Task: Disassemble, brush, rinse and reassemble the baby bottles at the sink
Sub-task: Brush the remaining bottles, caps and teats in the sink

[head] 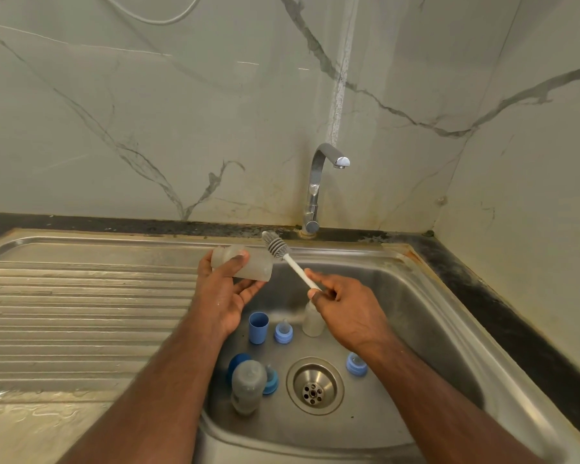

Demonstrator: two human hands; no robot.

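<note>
Left hand [222, 289] grips a clear bottle body [248, 264], thumb across its side, bottle lying roughly horizontal above the left rim of the sink [426, 296], open mouth pointing right. Right hand [344, 309] pinches the white handle of a bottle brush [283, 257] between thumb and fingers; grey bristle head angled up and left, just beside the bottle's mouth, outside it. Both hands over the basin.

In the basin: a second clear bottle [312, 321] standing upright, partly behind the right hand. A blue cap [258, 327] upright near it, then a blue collar with teat [284, 331] between cap and bottle. Nearer the camera a third bottle [247, 385] stands close to the drain [314, 385], with a dark blue cap [236, 363] behind it and another blue collar with teat [271, 380] touching its right side. A further blue collar with teat [356, 363] sits right of the drain, partly hidden by the right forearm.

Chrome tap [318, 185] at the back, no water running. Ribbed draining board [81, 313] to the left, wet patches on the surface [31, 426] in front of it. Marble-look wall tiles [148, 112] behind.
</note>
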